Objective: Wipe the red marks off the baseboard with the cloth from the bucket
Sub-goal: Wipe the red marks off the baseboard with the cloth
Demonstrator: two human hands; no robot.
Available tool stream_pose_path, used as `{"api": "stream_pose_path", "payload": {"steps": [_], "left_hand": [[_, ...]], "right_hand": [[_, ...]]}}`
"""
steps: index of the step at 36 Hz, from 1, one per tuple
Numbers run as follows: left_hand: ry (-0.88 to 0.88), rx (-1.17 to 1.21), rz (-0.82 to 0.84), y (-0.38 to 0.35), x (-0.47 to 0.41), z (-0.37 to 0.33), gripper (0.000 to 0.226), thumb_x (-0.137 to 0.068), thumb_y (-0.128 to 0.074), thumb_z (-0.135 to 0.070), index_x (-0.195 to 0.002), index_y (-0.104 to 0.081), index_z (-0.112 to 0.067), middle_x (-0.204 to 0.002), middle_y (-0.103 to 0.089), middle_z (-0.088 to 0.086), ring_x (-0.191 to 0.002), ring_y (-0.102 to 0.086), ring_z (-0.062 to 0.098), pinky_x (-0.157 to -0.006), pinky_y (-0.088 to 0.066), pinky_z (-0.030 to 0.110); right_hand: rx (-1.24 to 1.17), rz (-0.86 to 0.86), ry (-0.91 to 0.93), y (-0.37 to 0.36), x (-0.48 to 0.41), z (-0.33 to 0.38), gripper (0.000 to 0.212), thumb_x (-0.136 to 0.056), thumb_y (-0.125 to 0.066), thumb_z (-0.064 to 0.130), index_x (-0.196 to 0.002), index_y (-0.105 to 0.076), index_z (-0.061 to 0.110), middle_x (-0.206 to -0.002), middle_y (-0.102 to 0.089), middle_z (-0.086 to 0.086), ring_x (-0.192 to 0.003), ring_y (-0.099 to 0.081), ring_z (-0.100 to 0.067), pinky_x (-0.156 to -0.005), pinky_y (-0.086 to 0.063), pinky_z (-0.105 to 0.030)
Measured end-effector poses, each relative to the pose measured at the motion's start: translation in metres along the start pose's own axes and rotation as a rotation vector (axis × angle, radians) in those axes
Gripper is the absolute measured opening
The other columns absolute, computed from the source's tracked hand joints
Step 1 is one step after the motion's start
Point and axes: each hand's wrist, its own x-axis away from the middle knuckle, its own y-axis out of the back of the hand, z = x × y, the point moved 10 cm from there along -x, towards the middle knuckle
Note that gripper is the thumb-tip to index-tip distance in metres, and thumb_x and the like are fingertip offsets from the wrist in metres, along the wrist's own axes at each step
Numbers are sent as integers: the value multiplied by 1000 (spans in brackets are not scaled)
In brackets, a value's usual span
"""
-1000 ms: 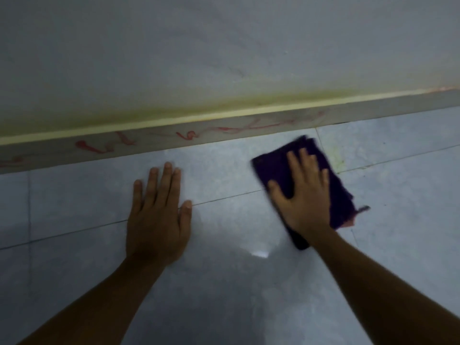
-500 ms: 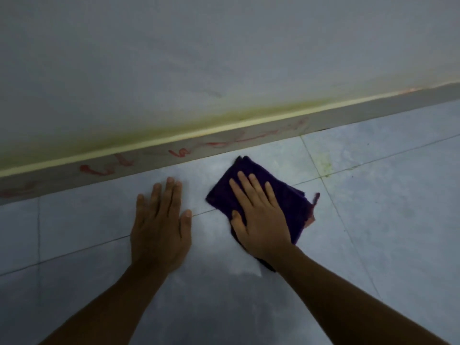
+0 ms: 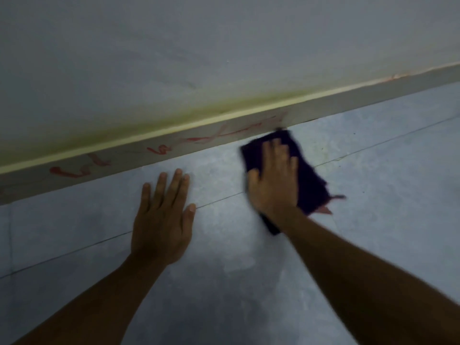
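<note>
Your right hand (image 3: pixel 273 180) presses flat on the purple cloth (image 3: pixel 308 175) on the floor (image 3: pixel 373 220), its top corner touching the baseboard (image 3: pixel 149 150). Red marks (image 3: pixel 159 150) remain at 10 o'clock. Left hand (image 3: pixel 161 220) braces, spread, empty. Next, lift cloth onto baseboard, rub leftward.

Dim, bluish light is filling the scene, and the whole picture is looking soft and grainy. The wall (image 3: pixel 199 46) is catching the most light, while the floor tiles (image 3: pixel 373 195) are darkening toward the lower edge, where both forearms are falling into deep shadow. A faint pale sheen is showing on the tile between the arms. Motion blur is smearing the right hand (image 3: pixel 275 180) and the purple cloth (image 3: pixel 311 185) beneath it; the left hand (image 3: pixel 163 217) is staying sharper. The baseboard (image 3: pixel 323 105) is bowing slightly, as wide lenses do.
</note>
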Motion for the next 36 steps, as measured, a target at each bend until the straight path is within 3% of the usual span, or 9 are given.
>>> {"api": "stream_pose_path", "payload": {"steps": [3, 6, 8, 12, 18, 25, 29, 32, 36], "left_hand": [[11, -8, 2, -1, -1, 2, 68, -107, -17, -47, -165, -6, -14, -175, -9, 9, -162, -6, 29, -131, -14, 56], [-6, 9, 10, -1, 2, 4, 69, -106, -19, -46, -165, -2, -14, -175, -6, 10, -162, -7, 28, -131, -13, 55], [-31, 16, 13, 0, 8, 6, 68, -106, -20, -46, -166, -5, -15, -175, -6, 8, -162, -7, 27, -131, -13, 54], [-39, 5, -12, 2, 12, 3, 64, -107, -24, -42, -166, -15, -16, -175, -10, 7, -163, -9, 28, -131, -15, 55], [-47, -18, -14, 0, 9, 2, 66, -107, -23, -41, -166, -11, -15, -176, -6, 7, -163, -4, 27, -130, -15, 55], [-58, -14, -12, 0, 8, 1, 66, -107, -20, -41, -165, -14, -12, -175, -9, 9, -163, -7, 29, -130, -15, 56], [-55, -20, -11, 1, 8, 1, 66, -107, -19, -41, -165, -15, -11, -175, -12, 10, -162, -9, 29, -130, -16, 55], [-58, -5, -30, 4, 9, 0, 66, -106, -22, -39, -165, -17, -9, -174, -15, 11, -162, -12, 30, -129, -17, 56], [-58, 8, -31, 4, 9, 0, 66, -107, -22, -39, -165, -15, -10, -175, -12, 10, -163, -9, 29, -130, -17, 57]], "right_hand": [[-101, 131, 371, -17, 56, 64, 71, -94, -38, 38, -161, -20, 22, -170, -14, -1, -157, -5, -17, -127, -5, -46], [-228, 156, 473, -14, 89, 45, 66, -90, -41, 30, -156, -37, 26, -166, -27, 5, -155, -13, -11, -127, -8, -43], [-220, 70, 347, -4, 83, -7, 67, -86, -41, 30, -154, -41, 26, -164, -33, 3, -154, -22, -17, -126, -14, -49], [-40, -36, -177, 13, 26, -123, 74, -92, -27, 47, -160, -21, 19, -168, -21, -11, -154, -18, -31, -124, -13, -56], [-25, -36, -445, 10, -30, -123, 85, -92, -21, 61, -162, -7, 15, -170, -4, -13, -156, -2, -32, -124, -3, -57], [-12, 88, 318, -16, 26, 66, 71, -99, -26, 44, -162, -11, 17, -171, -6, -6, -157, 2, -22, -127, -6, -50], [-269, 140, 530, -12, 97, 57, 64, -88, -43, 27, -152, -45, 24, -163, -34, 4, -155, -17, -13, -127, -11, -48], [-263, 22, 358, 2, 88, -6, 68, -81, -44, 26, -149, -51, 24, -161, -39, 2, -153, -26, -19, -123, -19, -55], [-43, -35, -179, 8, 26, -92, 75, -92, -30, 48, -161, -17, 23, -170, -13, -7, -156, -10, -28, -125, -8, -56]]}}
